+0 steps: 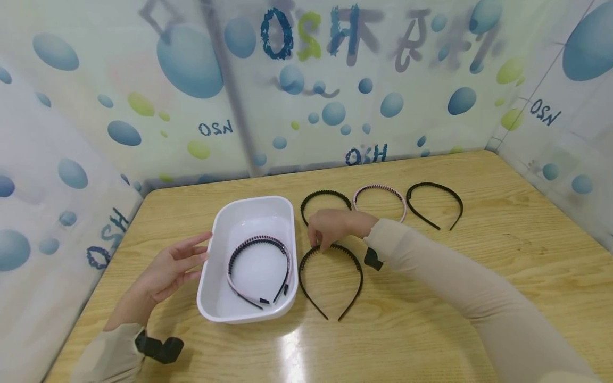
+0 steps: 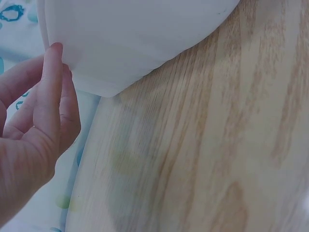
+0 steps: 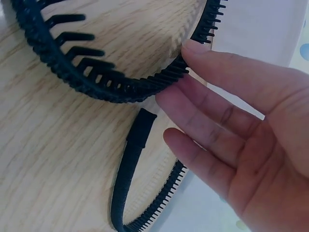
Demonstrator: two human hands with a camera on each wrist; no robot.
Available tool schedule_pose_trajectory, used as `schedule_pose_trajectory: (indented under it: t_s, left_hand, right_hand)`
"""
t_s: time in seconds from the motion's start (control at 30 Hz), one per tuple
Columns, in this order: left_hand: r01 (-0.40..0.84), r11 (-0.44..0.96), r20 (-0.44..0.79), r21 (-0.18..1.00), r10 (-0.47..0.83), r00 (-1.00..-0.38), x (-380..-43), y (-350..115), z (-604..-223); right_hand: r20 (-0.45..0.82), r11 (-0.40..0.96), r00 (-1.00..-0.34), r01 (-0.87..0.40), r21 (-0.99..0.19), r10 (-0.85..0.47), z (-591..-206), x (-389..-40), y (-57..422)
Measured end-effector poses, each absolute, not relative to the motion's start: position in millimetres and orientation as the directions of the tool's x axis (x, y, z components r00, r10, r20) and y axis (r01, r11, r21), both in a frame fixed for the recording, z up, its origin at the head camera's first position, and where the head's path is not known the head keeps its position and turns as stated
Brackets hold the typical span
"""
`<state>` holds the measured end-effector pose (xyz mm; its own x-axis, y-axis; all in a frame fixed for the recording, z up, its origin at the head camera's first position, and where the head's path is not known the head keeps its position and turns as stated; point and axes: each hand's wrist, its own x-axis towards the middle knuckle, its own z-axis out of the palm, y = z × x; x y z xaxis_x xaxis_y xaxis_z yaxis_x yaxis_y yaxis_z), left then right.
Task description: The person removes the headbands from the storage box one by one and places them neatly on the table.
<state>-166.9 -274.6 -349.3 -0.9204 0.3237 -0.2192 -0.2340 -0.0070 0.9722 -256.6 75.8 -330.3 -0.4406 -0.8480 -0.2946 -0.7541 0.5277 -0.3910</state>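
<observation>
A white plastic tub [image 1: 254,208] stands left of centre in the head view. My left hand [image 1: 174,268] touches its left rim with extended fingers; the left wrist view shows the fingertips against the outer wall [image 2: 135,38]. Inside the tub lie overlapping headbands, a black one [image 1: 235,256] and a pinkish one [image 1: 230,280]. Just right of the tub, my right hand [image 1: 331,226] pinches the top of a black toothed headband [image 1: 362,275] between thumb and fingers. Its two ends point toward me. The right wrist view shows this headband [image 3: 91,94] close, teeth facing inward.
Behind my right hand lie a black headband [image 1: 325,192], a pink headband [image 1: 379,186] and another black headband [image 1: 433,184] in a row. The wooden table [image 1: 431,340] meets a bubble-patterned sheet [image 1: 297,122] at the back and sides.
</observation>
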Motion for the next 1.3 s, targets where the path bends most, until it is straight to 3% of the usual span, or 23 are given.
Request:
schedule_pose_trajectory:
  t_s: [0.77, 1.3]
  left_hand:
    - [-0.223, -0.019, -0.204, 0.975, 0.338, -0.919, -167, -275, -349]
    - [-0.236, 0.004, -0.225, 0.972, 0.315, -0.922, -167, -274, -349]
  right_hand:
    - [-0.296, 0.545, -0.458, -0.724, -0.423, -0.838, -329, -254, 76]
    - [-0.242, 0.533, -0.477, -0.715, -0.453, -0.845, -299, -260, 70]
